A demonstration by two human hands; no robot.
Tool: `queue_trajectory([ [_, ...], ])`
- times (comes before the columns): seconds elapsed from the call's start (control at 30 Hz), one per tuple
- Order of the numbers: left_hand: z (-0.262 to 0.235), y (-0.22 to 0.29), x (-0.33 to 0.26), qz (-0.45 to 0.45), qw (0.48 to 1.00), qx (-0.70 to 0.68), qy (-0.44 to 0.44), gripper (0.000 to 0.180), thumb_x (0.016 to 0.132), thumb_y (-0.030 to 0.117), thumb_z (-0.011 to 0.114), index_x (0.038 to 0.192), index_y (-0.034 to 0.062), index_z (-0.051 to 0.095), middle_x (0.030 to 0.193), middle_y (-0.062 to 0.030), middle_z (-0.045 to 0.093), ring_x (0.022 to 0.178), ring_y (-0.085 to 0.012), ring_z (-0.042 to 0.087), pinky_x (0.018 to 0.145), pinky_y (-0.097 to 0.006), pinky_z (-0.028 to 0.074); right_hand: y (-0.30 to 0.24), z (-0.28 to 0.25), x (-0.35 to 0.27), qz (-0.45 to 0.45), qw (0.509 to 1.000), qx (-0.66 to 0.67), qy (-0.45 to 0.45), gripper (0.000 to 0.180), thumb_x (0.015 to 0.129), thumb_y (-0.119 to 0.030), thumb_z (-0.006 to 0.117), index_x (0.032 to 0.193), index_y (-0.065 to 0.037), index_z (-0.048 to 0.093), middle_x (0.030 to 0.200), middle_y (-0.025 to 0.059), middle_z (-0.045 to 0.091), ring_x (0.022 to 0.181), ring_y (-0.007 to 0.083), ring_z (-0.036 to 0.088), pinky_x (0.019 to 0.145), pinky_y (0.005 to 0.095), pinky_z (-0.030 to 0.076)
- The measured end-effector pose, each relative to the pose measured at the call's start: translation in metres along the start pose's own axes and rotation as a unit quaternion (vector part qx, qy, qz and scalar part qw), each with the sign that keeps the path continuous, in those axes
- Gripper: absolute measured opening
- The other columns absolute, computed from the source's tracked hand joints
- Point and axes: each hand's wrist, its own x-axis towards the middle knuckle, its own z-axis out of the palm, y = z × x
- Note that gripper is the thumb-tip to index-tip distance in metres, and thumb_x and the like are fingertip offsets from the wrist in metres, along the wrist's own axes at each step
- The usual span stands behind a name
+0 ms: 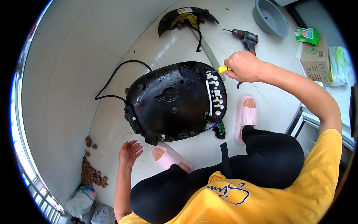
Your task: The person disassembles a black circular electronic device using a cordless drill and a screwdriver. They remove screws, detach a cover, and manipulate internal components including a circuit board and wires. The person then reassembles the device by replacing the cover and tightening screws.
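Note:
My right hand [244, 66] is closed around the yellow handle of a screwdriver [223, 69]. Its shaft points left, to the upper end of a row of white plastic pieces [215, 91] along the right edge of a large black plastic housing [173, 106]. Whether the tip touches a piece is too small to tell. Just off the housing's lower left side is my left hand [130, 152], fingers apart and holding nothing. A small green circuit board [222, 128] hangs on wires at the housing's lower right corner. A black cable [112, 98] loops out on the left.
A cordless drill [246, 38] lies beyond my right hand, near a grey basin [271, 18]. A curved black cover [186, 18] rests at the far side. Cardboard box [315, 59] and packets stand right. Brown lumps [91, 171] are piled by the left wall.

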Motion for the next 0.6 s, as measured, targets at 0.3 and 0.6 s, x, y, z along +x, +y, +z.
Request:
queue_trajectory([
  [0.3,0.057,-0.018,-0.073,-0.055,0.993,0.002,0.103,0.042,0.097,0.032,0.028,0.111,0.0003,0.051,0.098,-0.0162,0.062,0.093,-0.0314,0.060,0.085,-0.045,0.047,0.045,0.040,0.016,-0.176,0.978,0.088,0.063,0.022,0.079,-0.023,0.064,0.078,-0.001,0.062,0.062,0.0161,0.059,0.061,0.0338,0.061,0.058,0.0410,0.049],
  [0.6,0.174,-0.091,-0.086,-0.189,0.968,-0.032,0.163,0.046,0.098,0.032,0.024,0.118,-0.0031,0.045,0.111,-0.0202,0.055,0.104,-0.0342,0.055,0.092,-0.048,0.044,0.062,0.030,0.045,-0.236,0.968,0.086,-0.014,0.016,0.075,-0.014,0.060,0.072,0.000,0.067,0.071,0.0169,0.065,0.069,0.0318,0.066,0.060,0.0401,0.053],
])
